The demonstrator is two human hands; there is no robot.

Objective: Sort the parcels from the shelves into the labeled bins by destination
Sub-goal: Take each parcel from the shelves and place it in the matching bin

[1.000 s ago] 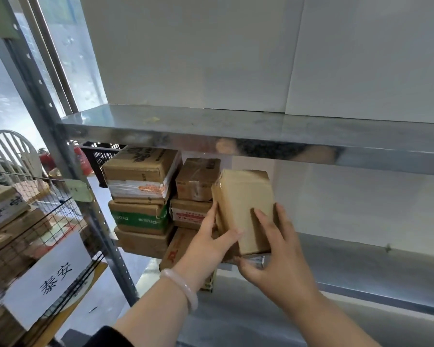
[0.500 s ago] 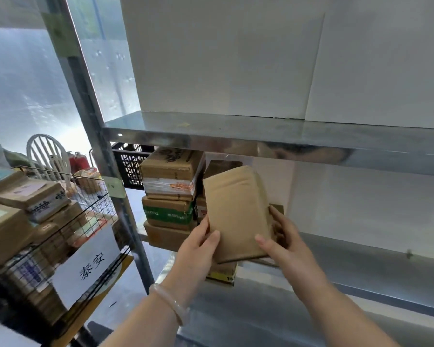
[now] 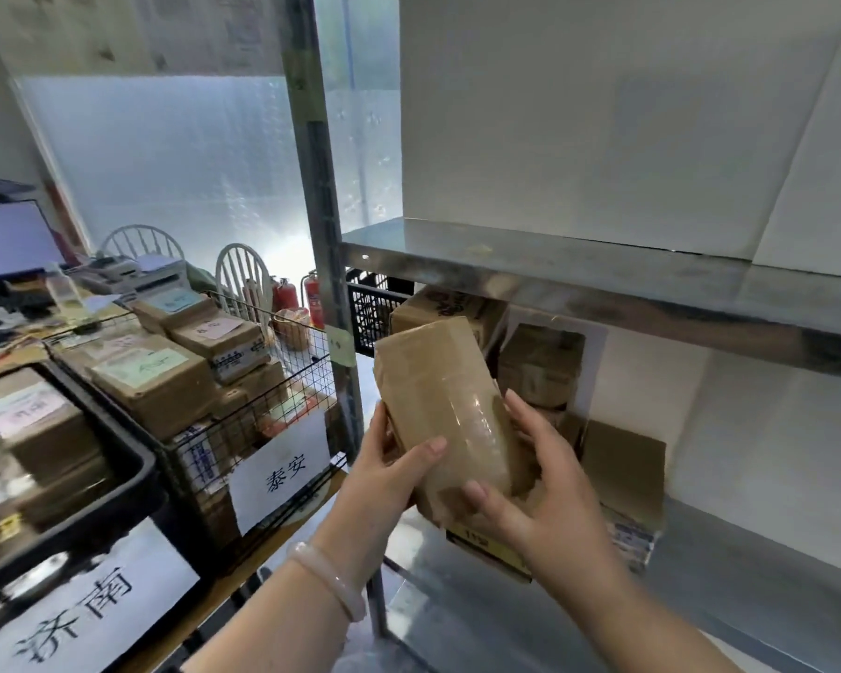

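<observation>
Gripping one parcel (image 3: pixel 450 405), left hand (image 3: pixel 384 483), right hand (image 3: pixel 537 497)

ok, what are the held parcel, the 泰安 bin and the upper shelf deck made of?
Parcel: brown cardboard by the look, wrapped in clear glossy tape; wrinkles and highlights show on its face.
泰安 bin: thin dark wire mesh, likely coated steel; you can see the boxes through the grid.
Shelf deck: bare sheet metal, galvanised or stainless, can't tell which; its front edge shows dull reflections.
</observation>
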